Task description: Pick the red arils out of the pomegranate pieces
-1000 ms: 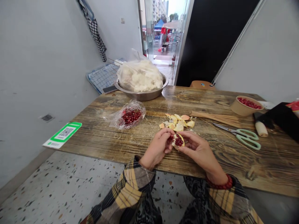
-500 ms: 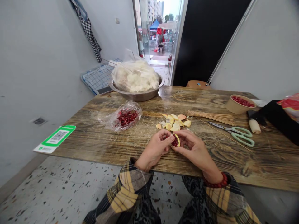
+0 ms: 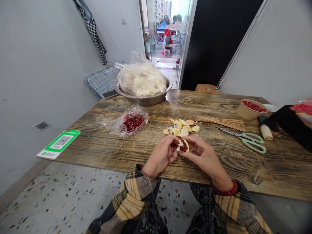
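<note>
Between my two hands, low over the near part of the table, is a piece of pomegranate [image 3: 183, 146] with red seeds, pale pith and a yellow rind edge. My right hand [image 3: 201, 154] grips it by the rind side with thumb and fingers. My left hand [image 3: 162, 154] is closed at its other side, with dark red seeds showing at the fingertips. Just beyond lie broken bits of pomegranate peel [image 3: 184, 130] in a small heap. A clear plastic bag [image 3: 116, 127] to the left holds red pomegranate seeds [image 3: 133, 122].
Scissors [image 3: 252, 139] with pale green handles and a bundle of thin sticks [image 3: 219, 122] lie to the right. A paper bowl [image 3: 246, 112] of red seeds stands behind them. A metal basin [image 3: 148, 100] with a bagged white mass is at the back left. A QR card [image 3: 60, 143] marks the left edge.
My left thumb has drawn back from the pomegranate piece, so more of its seeds and white pith show. The right hand keeps its grip. The view has shifted slightly.
</note>
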Demonstrator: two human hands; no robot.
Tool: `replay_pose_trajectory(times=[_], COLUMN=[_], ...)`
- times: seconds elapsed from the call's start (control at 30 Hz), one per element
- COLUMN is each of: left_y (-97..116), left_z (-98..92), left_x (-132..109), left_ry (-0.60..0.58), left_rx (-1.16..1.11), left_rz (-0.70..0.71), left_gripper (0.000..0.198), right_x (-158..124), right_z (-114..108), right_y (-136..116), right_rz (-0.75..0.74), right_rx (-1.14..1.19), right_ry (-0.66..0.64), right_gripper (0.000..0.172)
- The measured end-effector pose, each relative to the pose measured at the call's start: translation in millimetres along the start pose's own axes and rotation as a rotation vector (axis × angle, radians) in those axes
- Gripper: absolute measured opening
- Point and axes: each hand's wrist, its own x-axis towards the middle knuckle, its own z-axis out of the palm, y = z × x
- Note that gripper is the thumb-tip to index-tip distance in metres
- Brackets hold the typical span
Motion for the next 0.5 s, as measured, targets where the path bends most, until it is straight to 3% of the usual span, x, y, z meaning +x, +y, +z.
replay_pose_trajectory(times=[0.27,0.5], left_y=[-2.8,-1.4], left_z=[-1.0,0.1], left_x=[-1.7,-3.1], left_ry=[-0.013,-0.073], left_rx=[0.056,0.074], left_rz=[0.043,0.032], left_gripper=[0.036,0.036], right_x=[0.6,-0.6], right_z=[-0.4,0.3], right_y=[7.3,7.2], right_rz=[-0.012,0.009], right_rx=[-0.026,-0.083], right_ry=[0.08,0.059], right_gripper=[0.04,0.04])
